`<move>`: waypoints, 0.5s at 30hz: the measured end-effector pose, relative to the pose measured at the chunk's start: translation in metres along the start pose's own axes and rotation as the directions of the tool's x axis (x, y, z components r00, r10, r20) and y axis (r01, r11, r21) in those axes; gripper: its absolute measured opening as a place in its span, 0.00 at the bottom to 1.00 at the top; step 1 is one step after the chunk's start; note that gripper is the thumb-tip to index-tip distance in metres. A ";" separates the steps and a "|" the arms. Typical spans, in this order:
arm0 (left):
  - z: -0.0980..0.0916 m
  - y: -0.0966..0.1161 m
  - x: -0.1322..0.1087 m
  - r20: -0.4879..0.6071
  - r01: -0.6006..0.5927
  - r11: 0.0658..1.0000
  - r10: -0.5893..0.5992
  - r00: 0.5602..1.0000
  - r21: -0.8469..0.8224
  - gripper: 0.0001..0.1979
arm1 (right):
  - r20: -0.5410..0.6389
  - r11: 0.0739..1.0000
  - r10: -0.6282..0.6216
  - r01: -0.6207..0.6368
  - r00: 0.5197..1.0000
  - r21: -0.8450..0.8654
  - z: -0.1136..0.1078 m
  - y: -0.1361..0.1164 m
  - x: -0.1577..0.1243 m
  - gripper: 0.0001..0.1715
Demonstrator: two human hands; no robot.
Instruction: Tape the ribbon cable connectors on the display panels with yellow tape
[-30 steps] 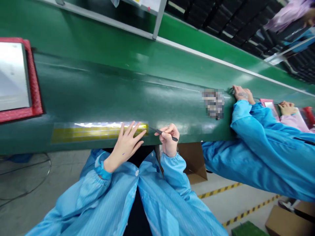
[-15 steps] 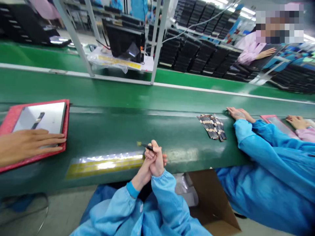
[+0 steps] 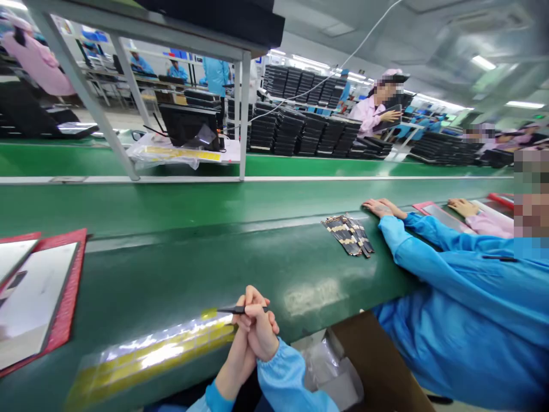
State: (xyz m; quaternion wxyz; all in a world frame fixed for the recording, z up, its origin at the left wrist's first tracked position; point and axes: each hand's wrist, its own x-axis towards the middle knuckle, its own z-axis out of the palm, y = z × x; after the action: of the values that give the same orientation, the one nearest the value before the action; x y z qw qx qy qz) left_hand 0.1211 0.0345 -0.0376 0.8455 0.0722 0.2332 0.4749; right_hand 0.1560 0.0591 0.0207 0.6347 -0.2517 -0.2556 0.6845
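Right hand [image 3: 262, 331]: fingers closed on the black tweezers [image 3: 238, 309], thumb on top, grip over the body of the tool. Left hand [image 3: 240, 343]: tucked under and behind the right, the two touching and crossed; its fingers are mostly hidden, so can't tell if they're gripping anything.

Tweezers lie close to level, long axis left-right across the scene, tips to the left. Small yellow piece [image 3: 209, 313] sits right at the tips, on the far left side of my hands. Looks pinched, but the contact is too small to confirm, and can't tell if it's clear of the desk [image 3: 180, 269] or resting on it.

Key relation: clear sheet with yellow strips [image 3: 141, 366] lies flat along the near edge, left of my hands. Long axis slants from near left to a bit farther right, so its right end is the one just beside my fingers. Yellow piece is just beyond that end. By forearm, left is the nearer side to the sheet; by tool, the tips on the right hand are closest to the piece.

Around: white panels [image 3: 40, 309] in red frames [image 3: 72, 286] far off left. Fan of dark strips [image 3: 343, 234] farther right, near a co-worker's hand [image 3: 378, 208]. Open cardboard box [image 3: 377, 360] below the near edge, right.
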 end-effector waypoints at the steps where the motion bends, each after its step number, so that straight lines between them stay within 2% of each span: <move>1: -0.001 -0.001 0.001 0.002 0.004 1.000 -0.004 1.000 0.006 0.25 | -0.001 1.000 -0.004 0.004 1.000 0.003 0.000 0.001 0.000 0.10; 8: -0.004 0.000 0.002 0.015 0.026 1.000 -0.026 1.000 0.000 0.24 | -0.020 1.000 -0.026 0.026 0.999 0.009 -0.005 0.007 0.001 0.09; 15: 0.005 0.004 -0.003 -0.018 0.001 1.000 -0.001 1.000 0.004 0.23 | -0.026 1.000 -0.019 0.019 0.999 0.008 0.000 0.003 0.001 0.10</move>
State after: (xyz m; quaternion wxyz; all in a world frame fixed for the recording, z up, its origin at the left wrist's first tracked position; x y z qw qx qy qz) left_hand 0.1189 0.0346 -0.0305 0.8435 0.0698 0.2417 0.4746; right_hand 0.1536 0.0601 0.0182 0.6454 -0.2555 -0.2471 0.6761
